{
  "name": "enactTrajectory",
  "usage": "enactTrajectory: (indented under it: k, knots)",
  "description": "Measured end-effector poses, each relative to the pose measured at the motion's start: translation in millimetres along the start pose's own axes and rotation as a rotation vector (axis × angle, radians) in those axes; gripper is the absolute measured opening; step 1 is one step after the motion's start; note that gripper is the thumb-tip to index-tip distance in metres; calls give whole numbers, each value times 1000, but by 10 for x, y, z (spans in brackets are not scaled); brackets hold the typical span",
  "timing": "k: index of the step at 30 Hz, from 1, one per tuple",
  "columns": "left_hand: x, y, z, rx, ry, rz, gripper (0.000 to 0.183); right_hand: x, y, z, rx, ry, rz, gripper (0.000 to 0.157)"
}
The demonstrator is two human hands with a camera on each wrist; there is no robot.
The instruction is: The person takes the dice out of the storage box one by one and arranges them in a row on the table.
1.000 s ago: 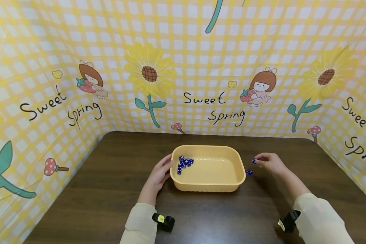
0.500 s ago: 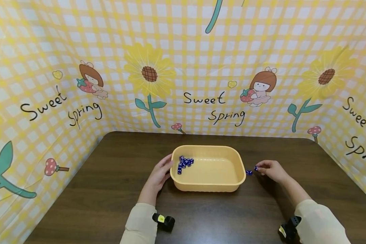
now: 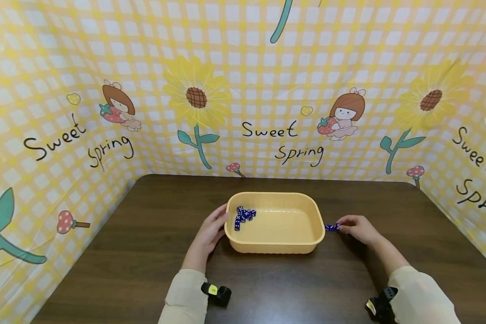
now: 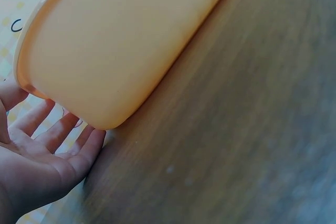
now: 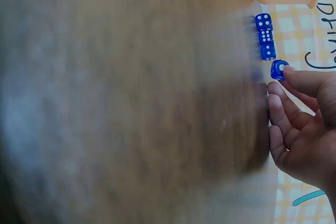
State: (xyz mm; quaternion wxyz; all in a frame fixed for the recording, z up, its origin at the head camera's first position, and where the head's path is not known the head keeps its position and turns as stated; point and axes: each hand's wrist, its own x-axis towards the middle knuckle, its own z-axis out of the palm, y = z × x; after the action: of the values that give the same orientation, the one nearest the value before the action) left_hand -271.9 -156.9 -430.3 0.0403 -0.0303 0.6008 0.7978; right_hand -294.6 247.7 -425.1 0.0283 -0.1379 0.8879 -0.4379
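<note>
My left hand (image 3: pixel 209 230) rests against the left end of a yellow plastic tub (image 3: pixel 273 248). In the left wrist view its extended fingertips touch the tub's outer wall, with the thumb up by the rim. A small cluster of blue dice (image 3: pixel 243 217) with white pips lies inside the tub at its left end. Beyond the tub's right end, three blue dice (image 5: pixel 265 36) form a straight row on the table. My right hand (image 3: pixel 359 228) pinches another blue die (image 5: pixel 278 70) between thumb and forefinger, close to the row's outer end.
The dark wooden table (image 3: pixel 154 261) carries the tub near its middle. A yellow checked cloth (image 3: pixel 263 81) printed with flowers and "Sweet Spring" hangs behind the table and along both sides. A black wrist camera (image 3: pixel 217 294) sits on each forearm.
My right hand has come down toward the table with its die, then shifted left to the end of the dice row. My left hand and the tub hold their places.
</note>
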Motion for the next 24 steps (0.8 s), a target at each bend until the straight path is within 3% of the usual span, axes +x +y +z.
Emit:
enactTrajectory:
  k: [5,24]
  knots:
    - [-11,15,6,11,3,-2,44,15,41,23,-9,3,-32,14]
    - [-18,9,4,17,-3,8,44,19,69,46,9,12,-23,14]
